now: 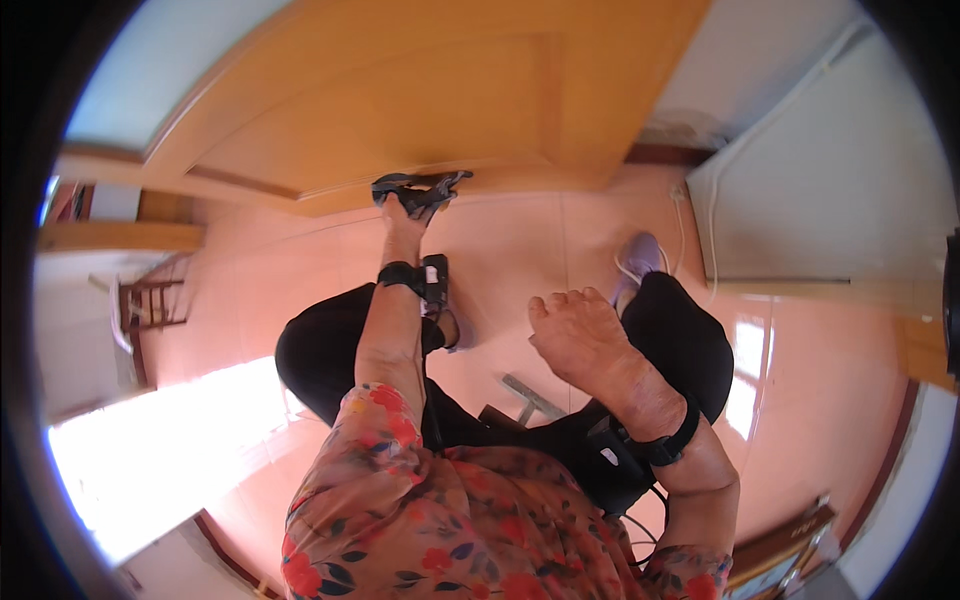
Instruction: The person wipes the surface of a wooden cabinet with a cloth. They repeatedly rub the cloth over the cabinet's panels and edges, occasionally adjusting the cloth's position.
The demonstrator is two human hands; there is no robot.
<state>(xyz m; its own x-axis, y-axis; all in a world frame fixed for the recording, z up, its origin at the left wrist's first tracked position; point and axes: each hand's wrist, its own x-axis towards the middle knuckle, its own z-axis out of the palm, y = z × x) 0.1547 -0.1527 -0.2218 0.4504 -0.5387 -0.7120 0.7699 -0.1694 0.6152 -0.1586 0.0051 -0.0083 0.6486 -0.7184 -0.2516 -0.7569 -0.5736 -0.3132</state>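
Note:
My left hand (405,212) reaches forward, gripping a dark patterned cloth (427,196). The cloth touches the lower part of an orange-brown wooden door (420,112) with recessed panels. My right hand (581,337) hangs in front of my right knee, fingers bent downward and palm hidden. Nothing shows in it. Each wrist carries a black strap; a small black device (436,279) sits beside the left one. A grey T-shaped piece (531,396) lies low between my legs, partly covered by my trousers.
The floor (510,232) is pinkish tile. At the right stands a pale cabinet-like unit (795,202) with a white cord (712,225) along it. A dark wooden chair (154,304) is at the left. Bright light falls on the floor at left and right.

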